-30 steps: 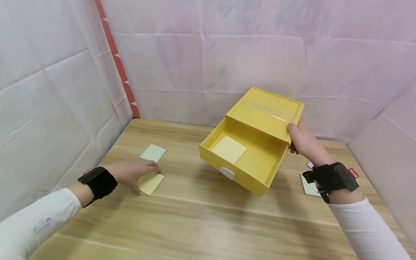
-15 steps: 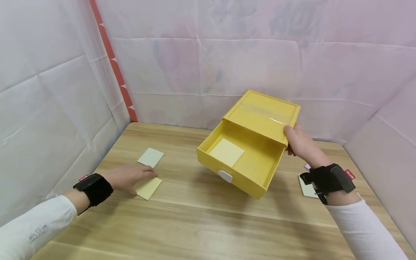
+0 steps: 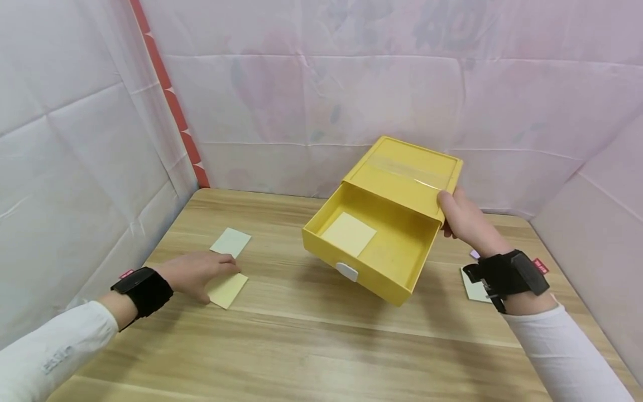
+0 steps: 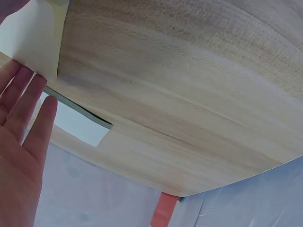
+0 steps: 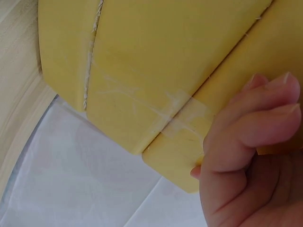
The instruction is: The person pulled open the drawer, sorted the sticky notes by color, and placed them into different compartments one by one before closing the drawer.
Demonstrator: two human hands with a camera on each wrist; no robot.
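Observation:
My right hand (image 3: 459,215) grips the right side of a yellow drawer box (image 3: 407,167) and holds it tilted above the wooden table (image 3: 311,340). Its drawer (image 3: 397,254) is pulled out, with a white knob (image 3: 348,271) in front and one pale yellow note (image 3: 349,234) inside. In the right wrist view my fingers (image 5: 255,127) curl round the box's yellow edge (image 5: 156,85). My left hand (image 3: 193,271) lies flat on a pale yellow note (image 3: 228,290) on the table. In the left wrist view straight fingers (image 4: 28,118) touch that note (image 4: 33,35).
A pale green note (image 3: 230,242) lies just beyond my left hand, seen also as a green note (image 4: 78,125) in the left wrist view. A white card (image 3: 472,290) lies by my right wrist. White cloth walls (image 3: 80,139) close in the table on three sides.
My left hand and the note under it have slid a little toward me. The yellow box has stayed in my right hand, shifted only slightly.

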